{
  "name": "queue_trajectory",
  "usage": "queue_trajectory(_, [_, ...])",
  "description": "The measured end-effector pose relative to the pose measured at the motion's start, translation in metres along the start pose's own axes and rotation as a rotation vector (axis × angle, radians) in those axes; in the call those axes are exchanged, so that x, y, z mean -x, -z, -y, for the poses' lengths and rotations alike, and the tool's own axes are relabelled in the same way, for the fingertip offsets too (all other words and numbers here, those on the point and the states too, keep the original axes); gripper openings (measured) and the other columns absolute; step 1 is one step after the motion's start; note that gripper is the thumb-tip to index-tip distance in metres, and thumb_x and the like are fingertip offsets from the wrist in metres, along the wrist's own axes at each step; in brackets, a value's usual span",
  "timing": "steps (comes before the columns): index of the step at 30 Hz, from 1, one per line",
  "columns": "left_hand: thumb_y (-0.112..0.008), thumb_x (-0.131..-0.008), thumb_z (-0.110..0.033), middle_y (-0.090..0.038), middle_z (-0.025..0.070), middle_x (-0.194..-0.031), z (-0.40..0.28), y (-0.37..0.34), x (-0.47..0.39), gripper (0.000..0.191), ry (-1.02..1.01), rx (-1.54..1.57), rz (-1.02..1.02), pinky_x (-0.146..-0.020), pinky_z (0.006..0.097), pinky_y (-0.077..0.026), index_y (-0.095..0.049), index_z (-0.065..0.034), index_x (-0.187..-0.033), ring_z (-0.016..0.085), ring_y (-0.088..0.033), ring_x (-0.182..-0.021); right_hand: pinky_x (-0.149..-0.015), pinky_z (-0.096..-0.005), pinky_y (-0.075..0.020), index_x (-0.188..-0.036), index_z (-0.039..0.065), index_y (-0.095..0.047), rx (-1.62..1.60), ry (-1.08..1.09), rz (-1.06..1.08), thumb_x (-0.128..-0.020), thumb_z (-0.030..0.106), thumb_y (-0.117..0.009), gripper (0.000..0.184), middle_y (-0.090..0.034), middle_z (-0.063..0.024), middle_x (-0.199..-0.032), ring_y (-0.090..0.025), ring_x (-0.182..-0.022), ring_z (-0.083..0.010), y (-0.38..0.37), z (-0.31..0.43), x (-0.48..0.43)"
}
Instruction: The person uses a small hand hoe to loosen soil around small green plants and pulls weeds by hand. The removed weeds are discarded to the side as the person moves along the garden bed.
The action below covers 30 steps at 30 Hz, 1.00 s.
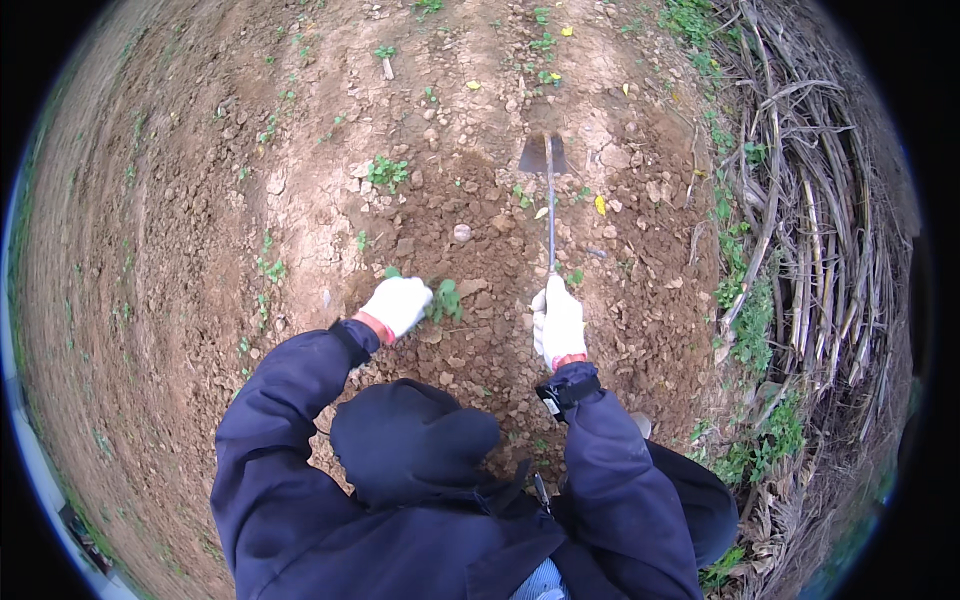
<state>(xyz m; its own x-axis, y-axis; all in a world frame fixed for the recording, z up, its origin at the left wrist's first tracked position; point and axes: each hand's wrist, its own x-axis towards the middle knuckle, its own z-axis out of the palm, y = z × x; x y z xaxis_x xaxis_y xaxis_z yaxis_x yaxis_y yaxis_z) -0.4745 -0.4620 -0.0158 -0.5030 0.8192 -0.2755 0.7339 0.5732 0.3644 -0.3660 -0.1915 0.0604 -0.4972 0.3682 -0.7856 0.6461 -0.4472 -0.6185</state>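
Observation:
My left hand, in a white work glove, is closed on a leafy green plant, whose leaves stick out on both sides of the fist. Its roots are hidden. In my right hand, gloved the same way, is the handle of a long hoe. The hoe points straight away from me, and its flat metal blade rests at the soil at the far end. Between my hands lies loosened brown soil with clods. A small green plant grows beyond my left hand.
A heap of dry stalks runs along the right side, with green weeds at its edge. Small seedlings stand on the left. A round stone or clod lies ahead, and a yellow leaf lies near the hoe.

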Motion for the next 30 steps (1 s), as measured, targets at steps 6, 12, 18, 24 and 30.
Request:
queue_trajectory(6, [-0.068, -0.087, -0.033, -0.069, 0.0160, -0.088, 0.024, 0.040, -0.048, 0.025, 0.065, 0.123, -0.130, -0.079, 0.0447, -0.053, -0.073, -0.0090, -0.093, 0.038, -0.067, -0.086, -0.033, -0.0289, -0.0213, -0.075, 0.015, -0.052, 0.026, 0.144, -0.077, -0.101, 0.059, -0.043, 0.052, -0.037, 0.0058, -0.049, -0.029, -0.034, -0.0099, 0.004, -0.004, -0.012])
queue_trajectory(12, [-0.069, -0.088, -0.023, -0.069, 0.0208, -0.098, -0.002, 0.051, -0.167, 0.034, -0.107, 0.055, -0.225, -0.081, 0.0481, -0.053, -0.058, -0.0051, -0.114, 0.040, -0.067, -0.092, -0.032, -0.0291, -0.0215, -0.075, 0.014, -0.050, -0.103, -0.047, -0.152, -0.102, 0.058, -0.041, 0.053, -0.036, 0.0057, -0.049, -0.029, -0.034, -0.0099, 0.022, 0.002, -0.004])
queue_trajectory(18, [-0.069, -0.084, -0.016, -0.068, 0.0248, -0.106, -0.015, 0.053, -0.252, 0.065, -0.031, 0.000, -0.006, -0.086, 0.0486, -0.053, -0.044, -0.0094, -0.144, 0.043, -0.066, -0.098, -0.034, -0.0285, -0.0221, -0.071, 0.013, -0.053, -0.167, 0.007, -0.178, -0.100, 0.057, -0.046, 0.053, -0.038, 0.0052, -0.048, -0.031, -0.034, -0.0097, 0.046, 0.006, 0.011])
queue_trajectory(24, [-0.065, -0.082, -0.020, -0.071, 0.0170, -0.110, -0.003, 0.049, -0.268, 0.032, -0.044, -0.053, 0.032, -0.093, 0.0450, -0.053, -0.073, -0.0113, -0.111, 0.037, -0.067, -0.106, -0.038, -0.0264, -0.0243, -0.068, 0.011, -0.056, -0.339, -0.043, -0.197, -0.101, 0.051, -0.053, 0.051, -0.040, 0.0042, -0.050, -0.034, -0.039, -0.0085, 0.071, -0.021, 0.009])
queue_trajectory(30, [-0.077, -0.079, -0.028, -0.071, 0.0204, -0.100, 0.035, 0.076, -0.234, 0.034, 0.002, 0.187, 0.115, -0.086, 0.0434, -0.052, -0.073, -0.0061, -0.106, 0.036, -0.068, -0.096, -0.057, -0.0330, -0.0424, -0.080, 0.004, -0.064, -0.059, 0.212, -0.244, -0.104, 0.039, -0.052, 0.044, -0.059, -0.0050, -0.064, -0.055, -0.059, -0.0172, 0.088, -0.072, -0.008])
